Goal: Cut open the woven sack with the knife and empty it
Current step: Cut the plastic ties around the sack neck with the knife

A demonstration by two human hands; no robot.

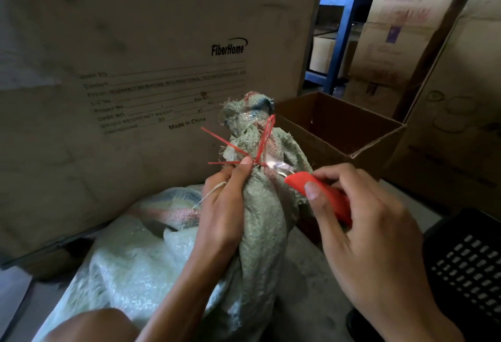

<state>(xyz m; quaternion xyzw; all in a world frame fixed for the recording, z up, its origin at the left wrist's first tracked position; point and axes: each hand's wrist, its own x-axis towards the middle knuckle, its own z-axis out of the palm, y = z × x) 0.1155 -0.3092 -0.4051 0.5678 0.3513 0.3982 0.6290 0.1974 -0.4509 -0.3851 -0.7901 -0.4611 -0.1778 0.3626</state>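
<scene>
cardboard boxes (151, 51) crowd the storeroom. left hand (225, 206) squeezes the neck of the woven sack (264, 222) under its red tie (261, 143); right hand (360, 222) grips a red-handled knife (322, 195), blade apparently at the tie.

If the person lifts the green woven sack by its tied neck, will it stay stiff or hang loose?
The woven sack would probably hang floppy: its cloth wrinkles and bunches in the left hand. The frayed top suggests loose weave that may tear near the knife. Its weight cannot be judged.

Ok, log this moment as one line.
left hand: grips sack neck | right hand: red knife, blade at red tie | sack: unopened
</scene>
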